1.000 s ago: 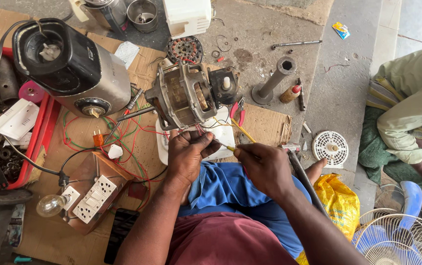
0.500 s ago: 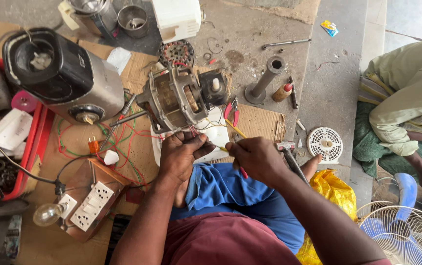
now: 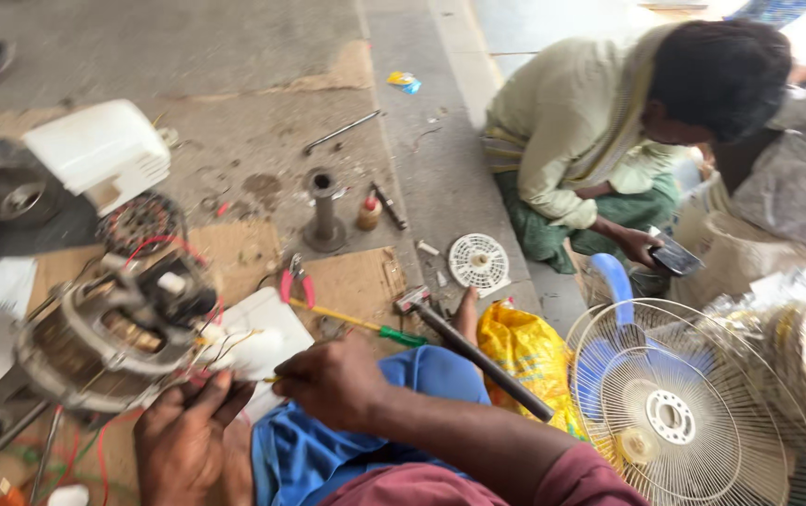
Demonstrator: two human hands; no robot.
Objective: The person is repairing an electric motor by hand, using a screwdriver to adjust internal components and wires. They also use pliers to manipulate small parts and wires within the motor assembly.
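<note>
Your right-hand fingers [image 3: 302, 372] are clenched, pinching a thin yellow-tipped tool whose tip barely shows at the knuckles; what kind of tool it is cannot be made out. Your right hand [image 3: 332, 379] sits just beside the motor's loose wires. Your left hand [image 3: 183, 436] lies palm-down below the motor [image 3: 108, 342], fingertips touching its lower rim and the wires; whether it grips anything cannot be told, since the view is blurred there.

The motor rests on cardboard at the left, tilted, with red and white wires [image 3: 225, 347] trailing toward a white sheet [image 3: 267, 328]. Its left part is cut off by the frame edge and smeared by motion.

Further out: red-handled pliers [image 3: 297, 279] and a yellow-and-green screwdriver [image 3: 356, 325] lie just above your right hand. A hammer [image 3: 478, 356] rests across your blue-clad knee, next to a yellow bag [image 3: 520, 351]. A grey pipe stand [image 3: 324, 211] stands upright on the concrete, a small bottle [image 3: 368, 212] beside it. A white box [image 3: 103, 150] sits upper left.

At the right, a fan guard [image 3: 693, 412] fills the corner, partly cut off. Another person [image 3: 609, 141] crouches beyond it, holding a dark object. Open concrete lies beyond the pipe stand.
</note>
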